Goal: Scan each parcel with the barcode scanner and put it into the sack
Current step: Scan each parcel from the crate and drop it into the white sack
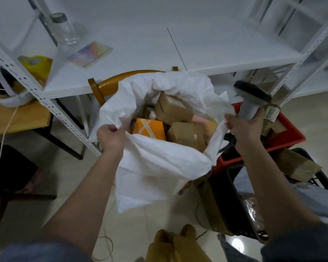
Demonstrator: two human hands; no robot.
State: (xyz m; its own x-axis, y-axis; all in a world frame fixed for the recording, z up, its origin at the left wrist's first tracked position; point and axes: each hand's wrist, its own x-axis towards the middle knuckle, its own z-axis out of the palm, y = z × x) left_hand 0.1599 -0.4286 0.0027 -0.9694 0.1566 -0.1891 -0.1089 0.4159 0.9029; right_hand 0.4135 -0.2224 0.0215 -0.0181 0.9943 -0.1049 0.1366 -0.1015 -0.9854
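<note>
Looking at a white woven-plastic sack, thin, crinkled, faintly shiny. Inside, showing matt brown cardboard parcels and an orange box crossed with glossy tape. Catching a barcode scanner in smooth grey plastic with a darker matt head. Beside it, gleaming a red plastic crate. Behind, showing shelving of white painted perforated metal, smooth matt boards. Glinting a clear glass bottle. Shining below, pale glossy floor tiles.

Single head-worn wide-angle view, looking forward and steeply down, close over sack mouth and floor.
</note>
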